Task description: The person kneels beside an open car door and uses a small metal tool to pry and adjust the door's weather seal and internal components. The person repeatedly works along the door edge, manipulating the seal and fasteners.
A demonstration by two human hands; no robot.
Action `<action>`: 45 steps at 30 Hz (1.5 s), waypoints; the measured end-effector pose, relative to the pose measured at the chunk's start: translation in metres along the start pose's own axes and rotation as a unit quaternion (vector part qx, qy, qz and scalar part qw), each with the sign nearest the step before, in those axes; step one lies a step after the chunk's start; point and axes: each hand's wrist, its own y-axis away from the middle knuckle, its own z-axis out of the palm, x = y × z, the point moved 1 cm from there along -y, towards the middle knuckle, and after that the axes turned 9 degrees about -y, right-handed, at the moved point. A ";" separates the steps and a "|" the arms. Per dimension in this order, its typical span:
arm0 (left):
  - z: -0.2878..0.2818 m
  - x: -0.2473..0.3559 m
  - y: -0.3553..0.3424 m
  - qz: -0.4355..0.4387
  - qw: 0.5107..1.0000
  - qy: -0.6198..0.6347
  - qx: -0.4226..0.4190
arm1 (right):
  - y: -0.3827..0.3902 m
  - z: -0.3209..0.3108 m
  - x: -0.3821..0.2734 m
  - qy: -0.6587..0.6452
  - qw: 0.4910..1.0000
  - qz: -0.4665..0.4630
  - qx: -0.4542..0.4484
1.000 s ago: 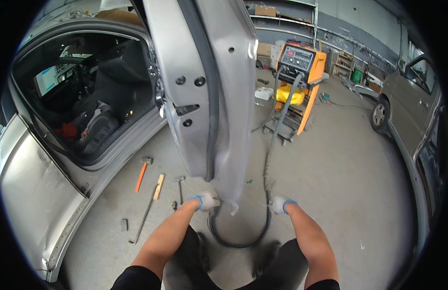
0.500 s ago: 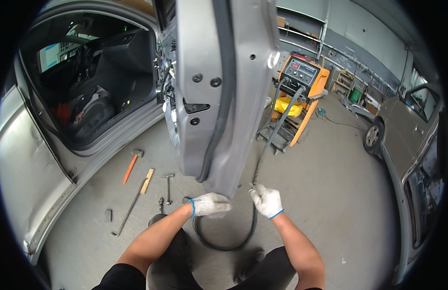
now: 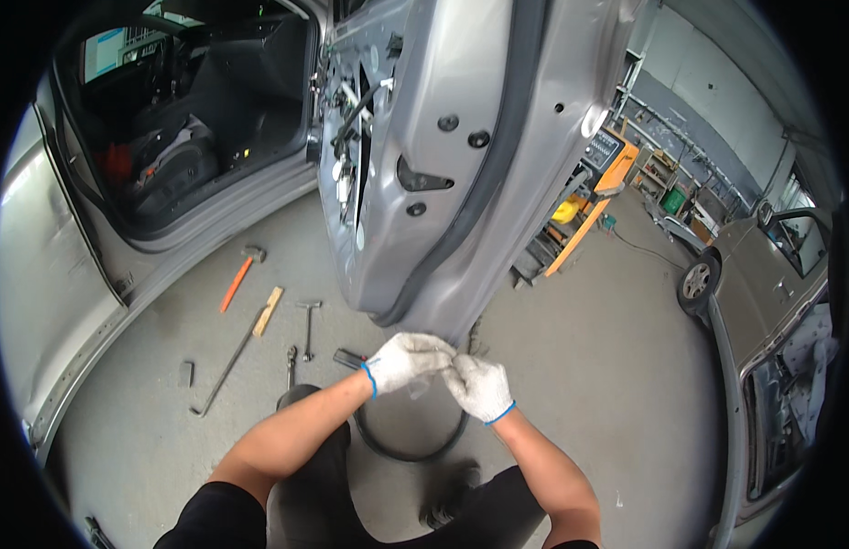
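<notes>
My left hand (image 3: 408, 360) and my right hand (image 3: 480, 388), both in white knit gloves with blue cuffs, meet just below the bottom edge of an open grey car door (image 3: 443, 247). Their fingers are closed and touch each other. Whatever they hold is too small or hidden to name; a translucent scrap (image 3: 418, 390) shows under the left hand. A thick black cable (image 3: 415, 455) loops on the floor beneath them. On the door's inner side, exposed wiring and fittings (image 3: 343, 174) show.
To the left on the floor lie an orange-handled hammer (image 3: 237, 284), a wood strip (image 3: 268, 311), a bent bar (image 3: 232, 361), a T-handle wrench (image 3: 309, 331), a ratchet (image 3: 292, 368) and a grey block (image 3: 185, 373). An orange machine cart (image 3: 589, 215) and another car (image 3: 772, 265) stand right.
My right hand has moved left, away from the cable, to meet the left hand. The left hand has risen slightly, its fingers now bent. My view has shifted, and the door hides more of the cart.
</notes>
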 end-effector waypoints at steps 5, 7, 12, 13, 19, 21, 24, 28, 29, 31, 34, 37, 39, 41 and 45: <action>-0.007 0.019 0.002 -0.008 0.998 0.057 -0.006 | 0.003 -0.004 -0.004 -0.066 0.998 0.009 -0.003; -0.008 0.021 0.006 -0.029 0.998 0.044 -0.021 | 0.004 -0.002 -0.006 -0.090 0.996 0.026 -0.005; 0.000 0.026 0.010 -0.025 0.999 0.023 -0.041 | 0.009 -0.002 -0.004 -0.124 0.987 0.098 0.008; 0.002 0.028 0.008 -0.023 0.998 0.021 -0.051 | 0.010 -0.004 -0.004 -0.125 0.985 0.121 0.010; 0.011 0.003 -0.004 -0.068 0.982 -0.078 -0.158 | 0.006 -0.015 -0.004 -0.191 0.955 0.202 0.101; 0.008 -0.002 -0.002 -0.043 0.982 -0.075 -0.167 | 0.001 -0.003 -0.006 -0.279 0.941 0.139 0.131; 0.004 -0.039 -0.014 -0.044 0.987 0.072 -0.134 | -0.006 0.014 -0.014 -0.357 0.907 0.187 0.124; 0.014 -0.050 -0.019 -0.050 0.987 0.047 -0.147 | 0.002 0.029 -0.007 -0.293 0.910 0.216 0.197; 0.019 -0.035 -0.013 -0.068 0.985 0.027 -0.158 | 0.010 0.022 -0.007 -0.278 0.913 0.244 0.173; -0.002 -0.079 -0.023 -0.054 0.978 0.057 -0.192 | 0.004 0.014 -0.016 -0.306 0.912 0.246 0.122; 0.038 -0.109 -0.049 0.149 0.802 -0.502 -0.288 | 0.020 -0.006 -0.003 -0.205 0.937 0.236 0.158; 0.046 -0.090 -0.032 0.145 0.773 -0.571 -0.236 | 0.010 -0.012 -0.004 -0.268 0.920 0.207 0.197; 0.039 -0.068 -0.028 0.060 0.799 -0.556 -0.220 | 0.001 -0.012 -0.006 -0.286 0.910 0.214 0.210; 0.037 -0.055 -0.020 0.042 0.807 -0.559 -0.186 | 0.006 -0.016 -0.006 -0.317 0.901 0.221 0.199; 0.037 -0.033 -0.011 -0.044 0.884 -0.425 -0.191 | 0.013 -0.012 0.010 -0.372 0.867 0.267 0.198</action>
